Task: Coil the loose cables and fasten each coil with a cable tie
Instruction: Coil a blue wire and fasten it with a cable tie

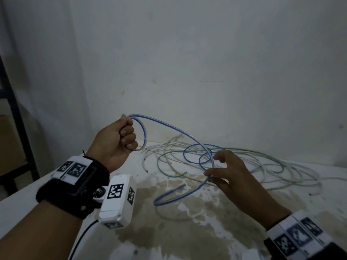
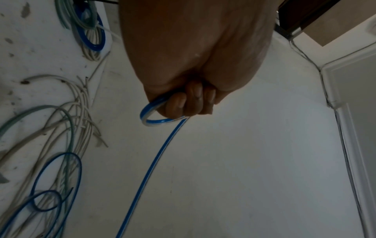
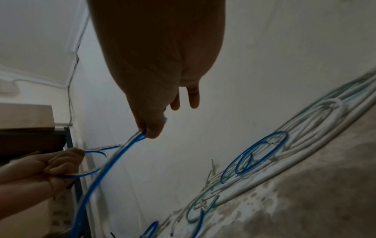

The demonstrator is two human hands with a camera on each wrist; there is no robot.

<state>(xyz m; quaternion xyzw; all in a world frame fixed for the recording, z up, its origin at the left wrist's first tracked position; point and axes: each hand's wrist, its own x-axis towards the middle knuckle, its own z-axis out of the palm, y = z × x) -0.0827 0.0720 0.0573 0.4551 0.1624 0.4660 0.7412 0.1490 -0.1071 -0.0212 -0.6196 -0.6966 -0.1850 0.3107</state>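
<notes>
blue cable half in hand, first loop made

the blue cable (image 1: 170,128) starts as one small loop in the left hand (image 1: 114,142), which is raised above the near-left part of the table (image 1: 22,199); the fingers (image 2: 193,99) are curled tight round the loop, so that hand holds it firmly; from the fist the cable runs down and to the right, its long line slanting toward the cable pile (image 1: 244,164); it makes two small rings over the pile, then passes the right hand (image 1: 231,173), sweeps toward the near edge, bends back on itself, and its loose end lies just left of that hand.

the right hand hovers over the near side of the pile; in the wrist view its thumb and forefinger pinch the cable lightly while the other fingers (image 3: 194,98) hang straight and spread; so it guides more than it clamps.

the move to come turns on this, as i judge it: the free length lies right of and below the left fist, and the right hand is the nearer one to it; that hand would carry the next turn up and leftward to the fist, along the slant of the cable.

outward from the blue cable, the pile holds white cables (image 1: 293,177) and a green cable (image 1: 262,152), tangled and overlapping, toward the back wall (image 1: 206,53); the blue rings lie across them and could snag; i see no cable tie in any view; the table is stained brown on its near side.
</notes>
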